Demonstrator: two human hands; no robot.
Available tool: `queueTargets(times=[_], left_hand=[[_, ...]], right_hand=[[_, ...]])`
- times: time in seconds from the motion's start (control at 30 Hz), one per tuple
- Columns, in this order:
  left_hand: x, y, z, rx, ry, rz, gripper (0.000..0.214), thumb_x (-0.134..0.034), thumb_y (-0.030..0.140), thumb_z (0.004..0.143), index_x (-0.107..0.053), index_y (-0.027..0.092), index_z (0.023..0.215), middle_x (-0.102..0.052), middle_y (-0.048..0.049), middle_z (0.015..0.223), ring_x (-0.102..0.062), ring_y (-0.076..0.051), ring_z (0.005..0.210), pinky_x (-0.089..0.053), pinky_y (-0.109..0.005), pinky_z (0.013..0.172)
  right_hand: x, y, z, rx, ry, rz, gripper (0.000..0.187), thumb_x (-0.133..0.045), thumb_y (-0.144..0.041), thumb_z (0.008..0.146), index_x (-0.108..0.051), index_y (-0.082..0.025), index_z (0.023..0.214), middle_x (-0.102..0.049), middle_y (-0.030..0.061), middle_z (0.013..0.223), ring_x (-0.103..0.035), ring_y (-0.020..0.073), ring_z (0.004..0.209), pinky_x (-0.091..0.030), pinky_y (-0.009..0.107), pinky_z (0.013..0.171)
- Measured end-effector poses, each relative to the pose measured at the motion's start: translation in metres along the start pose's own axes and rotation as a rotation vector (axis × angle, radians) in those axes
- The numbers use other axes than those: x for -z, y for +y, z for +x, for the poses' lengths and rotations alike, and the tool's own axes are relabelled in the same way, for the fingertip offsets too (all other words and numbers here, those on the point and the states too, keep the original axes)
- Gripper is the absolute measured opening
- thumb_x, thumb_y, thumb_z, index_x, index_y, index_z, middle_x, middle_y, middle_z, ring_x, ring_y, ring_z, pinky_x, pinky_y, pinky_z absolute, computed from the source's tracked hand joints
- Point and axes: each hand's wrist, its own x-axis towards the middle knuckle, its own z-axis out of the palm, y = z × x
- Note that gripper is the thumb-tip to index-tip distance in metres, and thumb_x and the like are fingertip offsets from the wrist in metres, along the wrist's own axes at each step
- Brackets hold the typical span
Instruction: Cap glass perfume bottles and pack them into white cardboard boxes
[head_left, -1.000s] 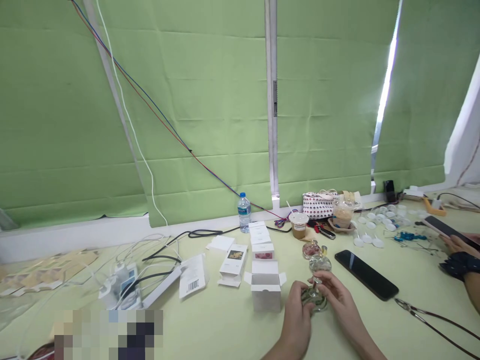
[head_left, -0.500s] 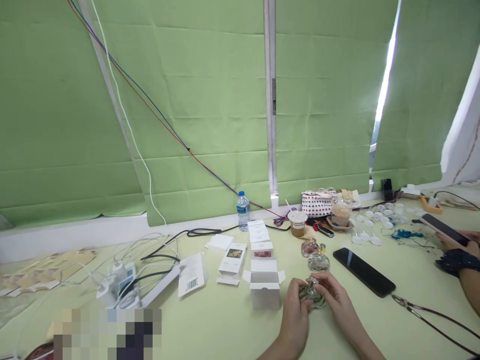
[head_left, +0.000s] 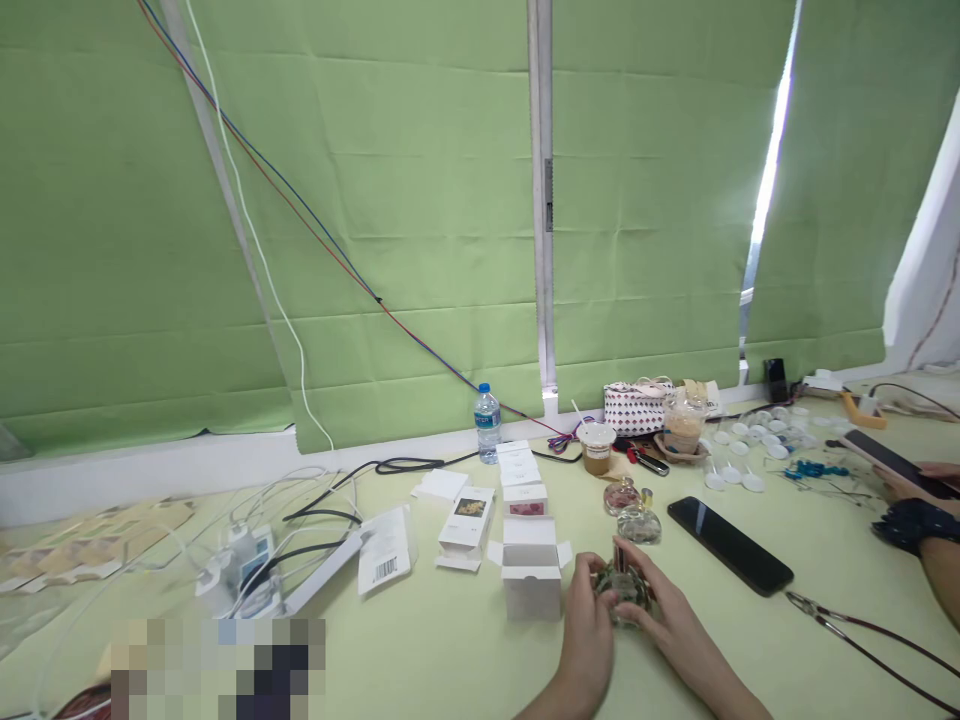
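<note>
A small round glass perfume bottle (head_left: 624,588) with something greenish inside is between my two hands, low in the view. Its dark narrow neck or cap points up. My left hand (head_left: 587,625) is closed round the left side of the bottle. My right hand (head_left: 670,612) grips it from the right, with the fingertips up by the cap. Just beyond are two similar bottles, a clear one (head_left: 639,525) and a reddish one (head_left: 622,496). To the left of my hands stands an open white box (head_left: 532,590) with its flaps out.
More small boxes (head_left: 466,520) and a white packet (head_left: 385,555) lie leftward, near tangled cables and plugs (head_left: 225,575). A water bottle (head_left: 487,425) and drink cup (head_left: 596,450) stand behind. A black phone (head_left: 729,545) and pliers (head_left: 821,612) lie right, near another person's hand (head_left: 911,482) holding a phone.
My right fingers have shifted from pinching the bottle's top to lying along its side. The bottle's neck now shows dark and points up. The other things have stayed in place.
</note>
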Motion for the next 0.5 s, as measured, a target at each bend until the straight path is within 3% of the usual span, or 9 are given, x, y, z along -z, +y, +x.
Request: queueTargets(times=[0.1, 0.2, 0.33, 0.5], left_hand=[[0.000, 0.000, 0.001, 0.027, 0.033, -0.002, 0.021, -0.046, 0.011, 0.080, -0.049, 0.022, 0.098, -0.058, -0.0033, 0.096, -0.054, -0.020, 0.093, -0.040, -0.030, 0.084], [-0.001, 0.004, 0.002, 0.036, 0.033, -0.008, 0.014, -0.047, 0.025, 0.088, -0.047, 0.021, 0.101, -0.058, -0.0041, 0.094, -0.057, -0.021, 0.090, -0.042, -0.032, 0.082], [-0.001, 0.010, 0.000, -0.009, 0.013, 0.018, 0.024, -0.039, 0.038, 0.095, -0.046, 0.019, 0.108, -0.057, -0.0091, 0.105, -0.056, -0.023, 0.102, -0.041, -0.038, 0.091], [0.000, 0.012, -0.010, -0.210, -0.101, 0.071, 0.022, -0.039, 0.028, 0.096, -0.052, 0.021, 0.112, -0.056, -0.0100, 0.115, -0.052, -0.022, 0.111, -0.039, -0.038, 0.100]], right_hand=[[-0.002, -0.003, 0.001, -0.089, -0.031, 0.099, 0.072, -0.059, -0.020, 0.077, -0.032, -0.027, 0.144, -0.061, 0.0053, 0.124, -0.062, 0.0222, 0.107, -0.044, 0.034, 0.096], [-0.002, 0.000, 0.001, -0.149, 0.007, 0.243, 0.074, -0.062, -0.027, 0.079, -0.029, -0.027, 0.144, -0.065, 0.0001, 0.097, -0.065, 0.0200, 0.084, -0.049, 0.031, 0.082], [0.004, 0.007, 0.001, -0.223, 0.135, 0.466, 0.081, -0.068, -0.046, 0.077, -0.028, -0.027, 0.144, -0.066, 0.0022, 0.096, -0.065, 0.0232, 0.089, -0.050, 0.033, 0.080], [0.008, 0.002, 0.000, -0.305, 0.199, 0.599, 0.085, -0.072, -0.053, 0.073, -0.029, -0.031, 0.142, -0.068, 0.0020, 0.093, -0.066, 0.0231, 0.080, -0.051, 0.031, 0.067]])
